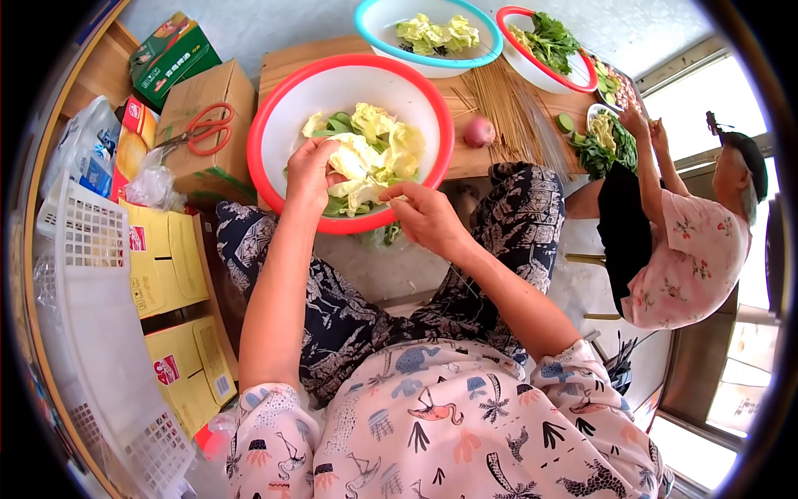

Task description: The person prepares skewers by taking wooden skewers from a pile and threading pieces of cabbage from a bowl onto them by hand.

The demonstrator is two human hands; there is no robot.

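Note:
A white basin with a red rim (264,108) stands at the table's near edge, with pale yellow-green leaves (399,154) and some greener ones inside. Over its near side, my left hand (312,173) is closed on a pale cabbage leaf (356,160). My right hand (428,218) is just to the right, at the basin's near rim, its fingers curled together by the lower edge of the leaf; whatever is between its fingertips is too small to make out.
Thin sticks (507,108) and a red onion (479,132) lie on the wooden table. Behind are a blue-rimmed basin (362,33) and another red-rimmed basin (592,75). Scissors (208,130) rest on a cardboard box (187,100) at left. A person (690,241) sits at right, hands raised.

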